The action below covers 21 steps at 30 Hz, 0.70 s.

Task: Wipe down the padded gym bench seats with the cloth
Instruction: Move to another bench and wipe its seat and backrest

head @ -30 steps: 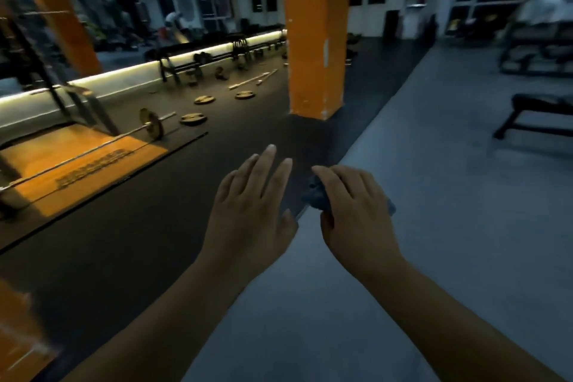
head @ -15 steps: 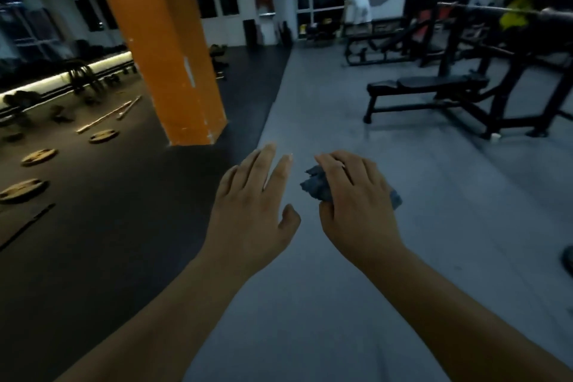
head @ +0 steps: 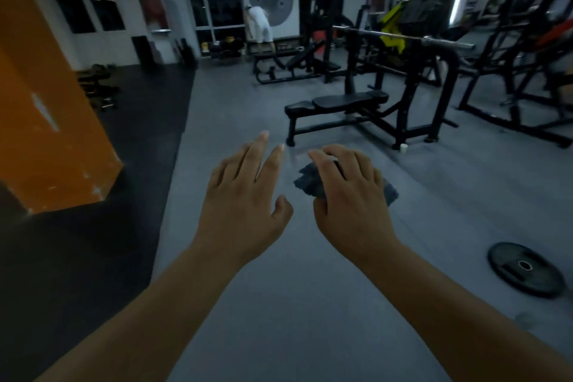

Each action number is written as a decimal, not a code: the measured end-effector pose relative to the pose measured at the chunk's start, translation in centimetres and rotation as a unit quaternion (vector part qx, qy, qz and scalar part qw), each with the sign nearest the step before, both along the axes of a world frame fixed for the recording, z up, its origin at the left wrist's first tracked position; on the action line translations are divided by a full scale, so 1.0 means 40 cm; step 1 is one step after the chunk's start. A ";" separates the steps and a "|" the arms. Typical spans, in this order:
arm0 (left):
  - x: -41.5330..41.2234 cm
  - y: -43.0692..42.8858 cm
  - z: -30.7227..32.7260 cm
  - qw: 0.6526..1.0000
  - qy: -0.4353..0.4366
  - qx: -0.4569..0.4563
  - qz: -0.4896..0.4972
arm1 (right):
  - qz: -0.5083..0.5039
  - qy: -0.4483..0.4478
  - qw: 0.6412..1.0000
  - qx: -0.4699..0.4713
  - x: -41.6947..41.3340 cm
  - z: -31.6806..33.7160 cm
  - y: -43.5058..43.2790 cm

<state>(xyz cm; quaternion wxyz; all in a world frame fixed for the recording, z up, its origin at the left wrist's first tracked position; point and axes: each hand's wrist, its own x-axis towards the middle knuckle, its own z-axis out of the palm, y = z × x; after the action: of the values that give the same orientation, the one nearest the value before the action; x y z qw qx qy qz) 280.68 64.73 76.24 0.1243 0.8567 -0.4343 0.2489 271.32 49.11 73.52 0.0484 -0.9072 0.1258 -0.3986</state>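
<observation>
My right hand (head: 350, 195) holds a crumpled dark blue cloth (head: 307, 178) under curled fingers, in front of me at waist height. My left hand (head: 245, 195) hovers beside it, fingers straight and spread, holding nothing. A black padded flat bench (head: 344, 101) stands ahead and to the right on the grey floor, under a rack with a steel barbell (head: 403, 36). Both hands are well short of the bench. A second black bench (head: 294, 60) stands farther back.
An orange pillar (head: 46, 121) rises at the left beside black rubber flooring (head: 77, 242). A black weight plate (head: 525, 268) lies on the floor at the right. Black racks (head: 511, 56) fill the right side. A person in white (head: 259, 25) stands at the far wall.
The view has swung right: the pillar slid left, the bench and rack came closer to centre, and the weight plate came into sight. Both hands kept their pose, the right still holding the cloth.
</observation>
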 end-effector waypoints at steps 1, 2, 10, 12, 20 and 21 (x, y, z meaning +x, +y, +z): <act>0.064 -0.036 -0.004 1.000 -0.002 -0.002 -0.015 | -0.014 0.003 1.000 -0.005 0.052 -0.002 -0.031; 0.129 -0.074 -0.006 1.000 0.001 0.001 -0.029 | -0.028 0.008 1.000 -0.006 0.103 -0.005 -0.062; 0.585 -0.436 -0.004 0.992 0.019 0.010 -0.125 | -0.132 0.023 0.991 0.012 0.480 -0.008 -0.362; 0.682 -0.543 -0.022 0.990 0.020 0.009 -0.142 | -0.149 0.025 0.988 0.020 0.567 -0.026 -0.455; 1.094 -1.002 -0.048 0.989 0.037 0.009 -0.146 | -0.163 0.041 0.985 0.025 0.979 -0.044 -0.914; 1.152 -1.051 -0.037 0.989 0.040 0.004 -0.143 | -0.162 0.040 0.986 0.022 1.040 -0.033 -0.966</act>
<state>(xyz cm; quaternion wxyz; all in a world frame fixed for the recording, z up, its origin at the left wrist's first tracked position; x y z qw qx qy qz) 326.76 22.70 74.75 0.1725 0.7954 -0.5481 0.1929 312.91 10.48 72.18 -0.0017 -0.8887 0.2816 -0.3619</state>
